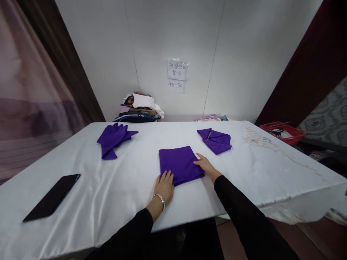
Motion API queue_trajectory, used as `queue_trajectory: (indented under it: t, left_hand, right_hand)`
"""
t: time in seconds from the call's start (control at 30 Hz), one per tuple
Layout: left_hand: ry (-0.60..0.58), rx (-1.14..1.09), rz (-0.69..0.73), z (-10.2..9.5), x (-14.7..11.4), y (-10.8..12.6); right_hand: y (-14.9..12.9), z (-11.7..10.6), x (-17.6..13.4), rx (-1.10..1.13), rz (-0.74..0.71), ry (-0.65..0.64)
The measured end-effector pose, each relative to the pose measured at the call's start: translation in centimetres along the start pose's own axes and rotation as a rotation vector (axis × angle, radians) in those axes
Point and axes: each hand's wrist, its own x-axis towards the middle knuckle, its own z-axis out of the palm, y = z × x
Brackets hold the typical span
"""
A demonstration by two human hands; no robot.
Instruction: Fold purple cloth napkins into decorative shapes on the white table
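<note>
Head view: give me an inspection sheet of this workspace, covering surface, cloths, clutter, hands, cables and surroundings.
Surface: white tablecloth, creased toward the left, with a beige pattern at the right.
Cloths: square folded purple cloth lying flat in front; bunched purple cloth at far left; folded purple cloth at far right.
Clutter: flat black object, perhaps a tablet, at left; fabric pile by the far edge; red basket at right.
Hands: left hand on the square cloth's near-left corner; right hand at its right edge.
Cables: nothing seen.
Surroundings: pale wall with handwritten sign; curtain at left.
</note>
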Motion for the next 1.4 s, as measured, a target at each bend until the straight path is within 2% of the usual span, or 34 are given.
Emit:
queue_trajectory:
  t: [0.13,0.23,0.33,0.5,0.77,0.9,1.07,1.13,1.27,1.4]
  left_hand:
    - [0.025,-0.002,0.006,0.2,0.0,-0.1]
    - [0.043,-0.001,0.008,0.2,-0.1,-0.2]
    - [0.036,-0.003,0.006,0.0,-0.2,-0.2]
    - [0.008,0.000,0.003,-0.3,-0.2,0.0]
    - [0.043,-0.030,0.040,-0.7,-0.4,0.0]
    - [0.095,-0.065,0.132,-1.1,-1.1,0.0]
    - [0.130,-0.080,0.260,-0.8,-2.2,-0.2]
    - [0.135,-0.077,0.270,-0.7,-2.4,-0.3]
    - [0.119,-0.057,0.244,-1.1,-2.4,-0.4]
    - [0.103,-0.059,0.201,-1.5,-1.9,-0.7]
  right_hand:
    - [-1.5,0.6,0.5,0.014,0.008,0.002]
    - [-2.1,1.0,0.7,0.013,-0.075,-0.037]
    - [-1.7,0.9,0.9,0.000,-0.103,-0.046]
    - [-0.3,0.0,1.2,-0.046,-0.054,0.046]
    - [0.3,-0.4,0.0,-0.059,-0.102,0.038]
    - [1.1,-1.9,-1.8,-0.184,-0.168,0.117]
    - [2.1,-3.4,-4.2,-0.396,-0.306,0.291]
    - [2.4,-3.2,-5.2,-0.470,-0.394,0.282]
    - [2.8,-2.5,-6.7,-0.579,-0.555,0.177]
    - [3.1,-3.0,-7.3,-0.680,-0.558,0.243]
